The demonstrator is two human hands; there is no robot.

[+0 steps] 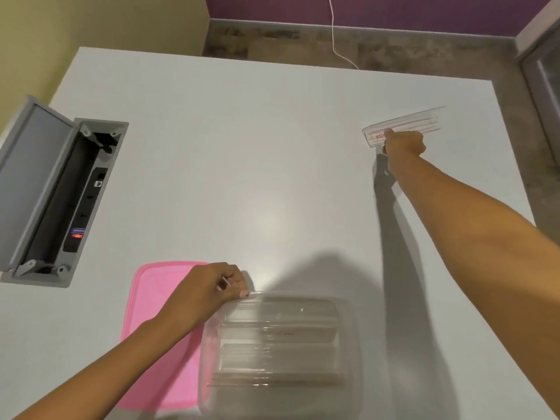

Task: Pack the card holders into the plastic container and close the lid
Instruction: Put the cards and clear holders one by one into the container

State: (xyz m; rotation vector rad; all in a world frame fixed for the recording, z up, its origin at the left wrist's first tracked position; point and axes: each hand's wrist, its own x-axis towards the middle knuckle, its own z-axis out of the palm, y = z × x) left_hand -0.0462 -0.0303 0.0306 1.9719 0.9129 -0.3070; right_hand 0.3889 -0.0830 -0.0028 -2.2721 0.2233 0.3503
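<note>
A clear plastic container (351, 353) sits at the near edge of the white table, with clear card holders (277, 331) lying inside it. Its pink lid (148, 301) lies flat just to its left. My left hand (209, 292) rests over the lid and grips the container's far left rim. Far to the right, my right hand (404, 147) has closed on a clear card holder (418, 122) with a red-printed label, which looks slightly lifted and blurred.
An open grey cable box (60, 195) with power sockets is set into the white table (242, 162) at the left, its flap standing up. A white cable (336, 40) runs over the floor beyond the table's far edge.
</note>
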